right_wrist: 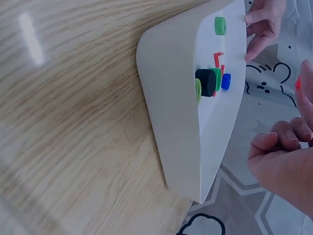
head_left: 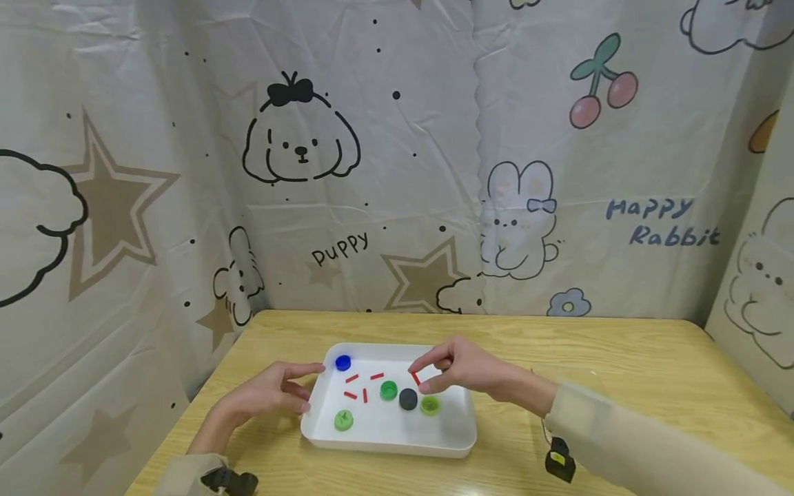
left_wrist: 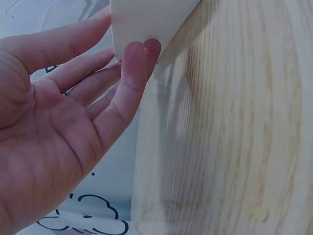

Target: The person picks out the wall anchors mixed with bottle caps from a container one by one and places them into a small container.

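Observation:
My right hand (head_left: 469,370) pinches a short red stick (head_left: 415,378) between thumb and index finger, above the right part of a white tray (head_left: 384,444). Below that hand lie a black cap (head_left: 408,399), a yellow-green cap (head_left: 430,405) and a green cap (head_left: 388,390). Several other red sticks (head_left: 350,395) are scattered left of the green cap. A blue cap (head_left: 343,363) sits in the far left corner, a light green cap (head_left: 344,420) near the front left. With relaxed fingers, my left hand (head_left: 268,395) touches the tray's left outer wall, as the left wrist view (left_wrist: 73,117) also shows.
The tray stands on a wood-grain table (head_left: 509,441). On the right, a clear, see-through object (head_left: 577,375) lies partly behind the right forearm. A small black device (head_left: 560,459) with a yellow label hangs by the right sleeve. Patterned curtain (head_left: 397,172) surrounds the table's back and sides.

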The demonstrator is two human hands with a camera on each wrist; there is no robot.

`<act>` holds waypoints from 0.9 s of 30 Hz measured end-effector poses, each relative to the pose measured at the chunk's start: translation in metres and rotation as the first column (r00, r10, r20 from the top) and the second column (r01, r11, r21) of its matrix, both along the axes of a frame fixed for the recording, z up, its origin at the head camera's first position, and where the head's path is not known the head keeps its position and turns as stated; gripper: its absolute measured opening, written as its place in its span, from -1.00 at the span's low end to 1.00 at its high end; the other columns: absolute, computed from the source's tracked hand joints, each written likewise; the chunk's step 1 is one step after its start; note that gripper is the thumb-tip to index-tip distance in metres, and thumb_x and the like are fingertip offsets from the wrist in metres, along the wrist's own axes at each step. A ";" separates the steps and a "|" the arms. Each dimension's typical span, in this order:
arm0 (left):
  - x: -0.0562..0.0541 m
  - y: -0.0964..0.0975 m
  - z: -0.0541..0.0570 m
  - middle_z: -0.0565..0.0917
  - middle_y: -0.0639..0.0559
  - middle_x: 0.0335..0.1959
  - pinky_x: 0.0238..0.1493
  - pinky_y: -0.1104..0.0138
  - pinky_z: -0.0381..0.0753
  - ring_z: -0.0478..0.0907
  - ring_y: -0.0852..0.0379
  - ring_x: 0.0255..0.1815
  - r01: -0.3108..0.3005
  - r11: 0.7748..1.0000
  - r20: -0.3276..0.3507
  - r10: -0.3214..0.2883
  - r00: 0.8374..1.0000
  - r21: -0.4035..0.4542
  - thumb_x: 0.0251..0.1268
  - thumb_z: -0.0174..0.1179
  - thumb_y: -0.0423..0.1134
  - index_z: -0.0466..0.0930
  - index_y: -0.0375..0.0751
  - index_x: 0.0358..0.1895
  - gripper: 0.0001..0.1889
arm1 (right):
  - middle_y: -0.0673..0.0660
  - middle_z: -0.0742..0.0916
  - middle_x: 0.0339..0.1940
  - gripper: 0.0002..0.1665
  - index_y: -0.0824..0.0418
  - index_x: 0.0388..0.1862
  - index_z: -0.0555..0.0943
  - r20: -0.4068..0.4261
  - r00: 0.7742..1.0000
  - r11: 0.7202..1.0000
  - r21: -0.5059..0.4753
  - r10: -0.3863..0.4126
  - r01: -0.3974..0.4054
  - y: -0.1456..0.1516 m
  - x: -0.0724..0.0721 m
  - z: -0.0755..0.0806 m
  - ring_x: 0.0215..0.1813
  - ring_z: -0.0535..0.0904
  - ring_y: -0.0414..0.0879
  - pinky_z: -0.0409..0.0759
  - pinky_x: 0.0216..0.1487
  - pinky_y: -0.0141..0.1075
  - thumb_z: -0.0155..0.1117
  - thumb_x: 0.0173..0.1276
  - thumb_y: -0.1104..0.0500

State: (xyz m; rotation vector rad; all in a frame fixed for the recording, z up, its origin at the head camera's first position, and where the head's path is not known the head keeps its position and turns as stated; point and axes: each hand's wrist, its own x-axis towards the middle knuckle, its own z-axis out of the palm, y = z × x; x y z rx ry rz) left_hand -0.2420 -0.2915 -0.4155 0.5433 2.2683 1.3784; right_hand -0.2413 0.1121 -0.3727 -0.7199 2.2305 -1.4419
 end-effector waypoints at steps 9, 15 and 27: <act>0.002 0.001 0.002 0.27 -0.45 0.57 0.09 0.19 0.68 0.64 -0.22 0.21 -0.011 1.000 0.016 0.011 1.000 0.005 0.25 0.41 -0.45 0.28 -0.50 0.55 -0.20 | -0.02 0.19 -0.59 -0.62 0.17 0.07 0.83 -0.002 0.997 0.997 -0.009 -0.076 0.076 0.033 0.010 0.007 -0.44 0.15 -0.07 0.31 -0.24 -0.22 0.62 0.25 0.20; 0.001 0.002 0.000 0.26 -0.48 0.56 0.04 0.23 0.69 0.66 -0.20 0.17 -0.001 1.000 0.013 0.001 1.000 0.012 0.25 0.40 -0.45 0.26 -0.52 0.55 -0.20 | -0.02 0.19 -0.59 -0.59 0.22 0.10 0.81 -0.006 0.995 0.994 -0.042 -0.103 0.103 0.056 0.018 0.009 -0.43 0.17 -0.07 0.42 -0.18 -0.21 0.60 0.27 0.22; 0.001 0.001 -0.002 0.28 -0.48 0.55 0.06 0.19 0.69 0.67 -0.21 0.16 -0.009 1.000 0.011 0.009 1.000 0.018 0.24 0.39 -0.45 0.28 -0.51 0.55 -0.20 | -0.02 0.22 -0.54 -0.52 0.32 0.16 0.76 -0.020 0.987 0.987 -0.048 -0.157 0.156 0.101 0.043 0.008 -0.41 0.19 -0.14 0.35 -0.32 -0.27 0.58 0.29 0.20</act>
